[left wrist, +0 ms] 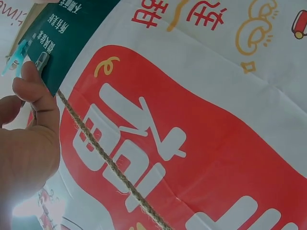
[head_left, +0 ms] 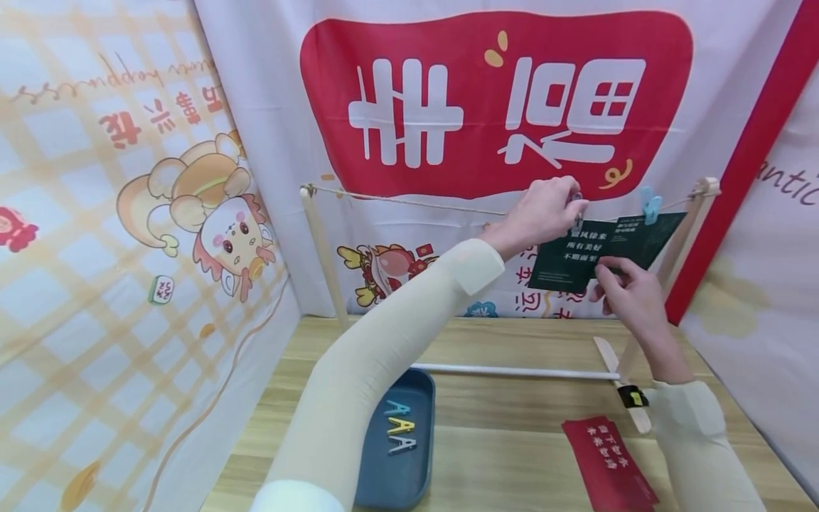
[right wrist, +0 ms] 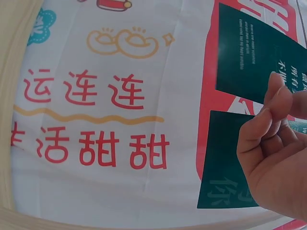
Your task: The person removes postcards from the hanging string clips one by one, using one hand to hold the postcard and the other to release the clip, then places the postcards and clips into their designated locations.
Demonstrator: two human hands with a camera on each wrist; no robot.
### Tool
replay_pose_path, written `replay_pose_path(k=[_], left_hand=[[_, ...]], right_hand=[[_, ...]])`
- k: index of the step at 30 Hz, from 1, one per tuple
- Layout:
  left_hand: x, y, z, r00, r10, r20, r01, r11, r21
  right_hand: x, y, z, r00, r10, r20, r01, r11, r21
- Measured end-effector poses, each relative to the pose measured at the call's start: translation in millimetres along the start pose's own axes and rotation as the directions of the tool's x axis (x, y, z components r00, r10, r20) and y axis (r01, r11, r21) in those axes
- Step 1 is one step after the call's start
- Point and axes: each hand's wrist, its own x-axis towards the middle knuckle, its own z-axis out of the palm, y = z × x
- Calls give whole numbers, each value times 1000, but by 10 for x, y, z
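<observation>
cream left sleeve, nearest, below the twine. at the twine, pinching a grey clip between thumb and finger of the left hand. just below the twine, a dark green card, upright, with the clip at its upper edge. lower under the twine, pinching that card's lower corner in closed fingertips of the right hand. near the twine's right end, another green card under a blue clip. well below the twine, a tray and red cards.
</observation>
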Motion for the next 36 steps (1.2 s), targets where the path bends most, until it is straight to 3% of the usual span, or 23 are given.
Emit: replay_pose_path(k=[8,14,21,28,36], left_hand=[[6,0,-22,999,-40,12,41,994,-104],[3,23,-25,997,-75,12,76,989,-126],[-1,7,-35,997,-74,34,79,983,-166],[11,-19,-29,997,-69,24,72,984,-164],[6,-36,-20,998,-53,-32,49,990,-135]], right_hand=[[14,-17,16,999,24,37,-27,996,85],[20,-8,26,999,8,50,-16,987,162],[37,4,-2,999,-1,52,-11,976,219],[47,18,-2,999,15,38,-23,974,223],[34,11,-2,999,-9,50,-3,972,237]])
